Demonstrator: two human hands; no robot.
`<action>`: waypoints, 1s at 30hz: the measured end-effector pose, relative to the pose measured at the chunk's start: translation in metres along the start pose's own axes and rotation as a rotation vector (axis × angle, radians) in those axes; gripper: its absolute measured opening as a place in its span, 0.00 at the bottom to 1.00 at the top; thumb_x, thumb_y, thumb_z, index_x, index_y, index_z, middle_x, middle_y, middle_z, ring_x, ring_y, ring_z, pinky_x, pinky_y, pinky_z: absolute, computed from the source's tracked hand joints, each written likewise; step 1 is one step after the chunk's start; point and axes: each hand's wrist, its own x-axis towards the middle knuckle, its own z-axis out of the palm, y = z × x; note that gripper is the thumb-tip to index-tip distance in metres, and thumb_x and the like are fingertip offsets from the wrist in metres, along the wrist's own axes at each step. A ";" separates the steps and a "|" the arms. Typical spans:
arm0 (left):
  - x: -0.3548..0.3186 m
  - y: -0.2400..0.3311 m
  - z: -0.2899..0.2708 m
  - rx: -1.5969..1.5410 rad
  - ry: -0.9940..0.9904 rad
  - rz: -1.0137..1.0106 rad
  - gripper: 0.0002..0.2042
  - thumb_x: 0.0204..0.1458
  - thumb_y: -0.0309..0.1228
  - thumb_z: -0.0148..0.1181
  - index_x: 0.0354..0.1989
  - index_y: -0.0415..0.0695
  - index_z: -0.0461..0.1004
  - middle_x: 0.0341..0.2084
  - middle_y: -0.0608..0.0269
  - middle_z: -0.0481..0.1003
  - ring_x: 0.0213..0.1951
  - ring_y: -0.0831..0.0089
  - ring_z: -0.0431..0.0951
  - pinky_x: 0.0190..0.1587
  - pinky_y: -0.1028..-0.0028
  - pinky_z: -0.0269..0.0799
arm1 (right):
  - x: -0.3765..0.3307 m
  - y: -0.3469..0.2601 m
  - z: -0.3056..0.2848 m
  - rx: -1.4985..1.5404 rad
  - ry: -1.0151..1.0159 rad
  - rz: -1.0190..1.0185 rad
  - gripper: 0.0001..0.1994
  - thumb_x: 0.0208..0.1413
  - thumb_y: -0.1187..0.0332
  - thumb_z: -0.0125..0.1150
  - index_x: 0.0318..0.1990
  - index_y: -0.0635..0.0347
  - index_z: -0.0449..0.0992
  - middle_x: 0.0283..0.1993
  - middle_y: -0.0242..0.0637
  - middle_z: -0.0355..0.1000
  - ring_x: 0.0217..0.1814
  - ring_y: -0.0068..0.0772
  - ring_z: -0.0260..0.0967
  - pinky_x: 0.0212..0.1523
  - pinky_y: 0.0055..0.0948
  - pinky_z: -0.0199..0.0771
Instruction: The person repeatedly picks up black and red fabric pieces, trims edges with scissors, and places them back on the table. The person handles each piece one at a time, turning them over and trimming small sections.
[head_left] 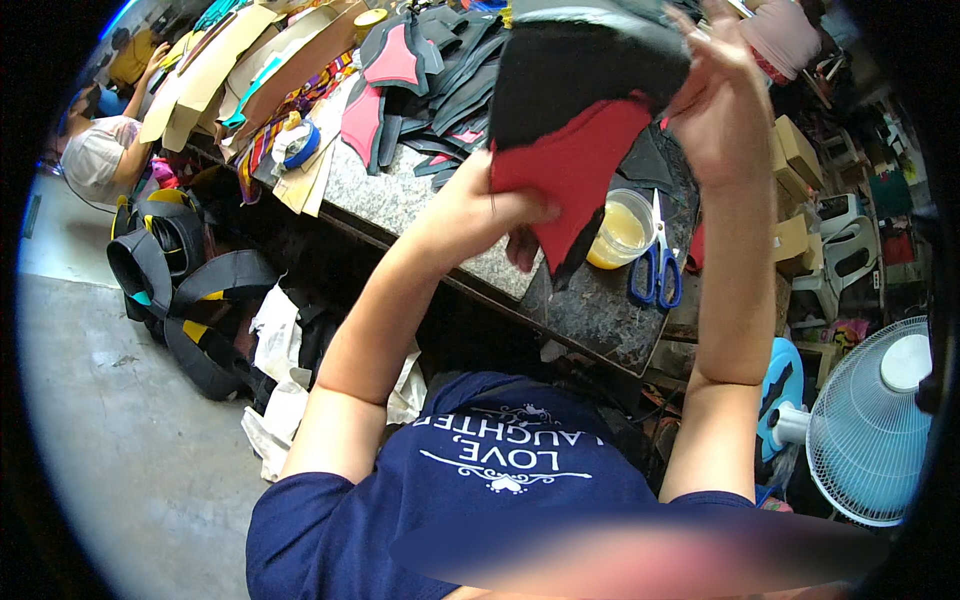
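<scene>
A floppy black-and-red cut panel (570,180), looking like neoprene or foam-backed cloth, is raised over the front of the worktable. My left hand (485,215) grips its lower left part, thumb across the red area and fingers behind. Beside its right edge is my right hand (722,110), somewhat blurred, fingers stretched upward and apart; whether it touches the panel is unclear. Below the panel stand a clear tub of yellowish liquid (622,232), probably glue, and blue-handled scissors (657,262). The panel's top end is partly blurred.
Several black and pink cut pieces (430,85) are heaped on the worktable (385,205). A blue tape roll (298,147) lies at left near cardboard (200,75). Black-yellow padded pieces (185,280) sit on the floor. A fan (870,420) stands right; another person (100,155) is far left.
</scene>
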 end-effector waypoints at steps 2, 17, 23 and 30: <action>0.023 -0.003 -0.002 -0.019 -0.027 0.021 0.09 0.46 0.24 0.57 0.35 0.33 0.74 0.19 0.58 0.76 0.13 0.73 0.74 0.15 0.76 0.69 | 0.010 -0.012 0.003 0.057 -0.148 -0.125 0.40 0.51 0.74 0.55 0.71 0.62 0.44 0.56 0.45 0.68 0.54 0.30 0.70 0.52 0.28 0.74; 0.064 -0.070 -0.009 0.896 0.361 0.544 0.19 0.49 0.31 0.65 0.51 0.42 0.72 0.37 0.54 0.75 0.38 0.64 0.77 0.41 0.69 0.74 | 0.053 0.108 -0.199 -1.971 0.223 -0.179 0.32 0.52 0.65 0.65 0.64 0.36 0.60 0.48 0.41 0.73 0.51 0.49 0.72 0.49 0.45 0.72; 0.075 -0.059 -0.084 1.175 0.699 0.854 0.11 0.44 0.28 0.63 0.39 0.45 0.77 0.37 0.56 0.75 0.45 0.55 0.72 0.51 0.60 0.68 | 0.050 0.097 -0.197 -1.533 0.306 0.009 0.25 0.57 0.71 0.49 0.63 0.41 0.60 0.40 0.41 0.77 0.42 0.48 0.76 0.45 0.46 0.73; 0.126 -0.078 -0.197 1.461 1.134 0.221 0.44 0.41 0.49 0.69 0.63 0.35 0.56 0.50 0.42 0.69 0.53 0.49 0.67 0.58 0.52 0.61 | -0.002 0.044 -0.156 -1.398 0.145 0.074 0.20 0.63 0.60 0.52 0.61 0.49 0.67 0.50 0.43 0.74 0.47 0.41 0.74 0.50 0.37 0.71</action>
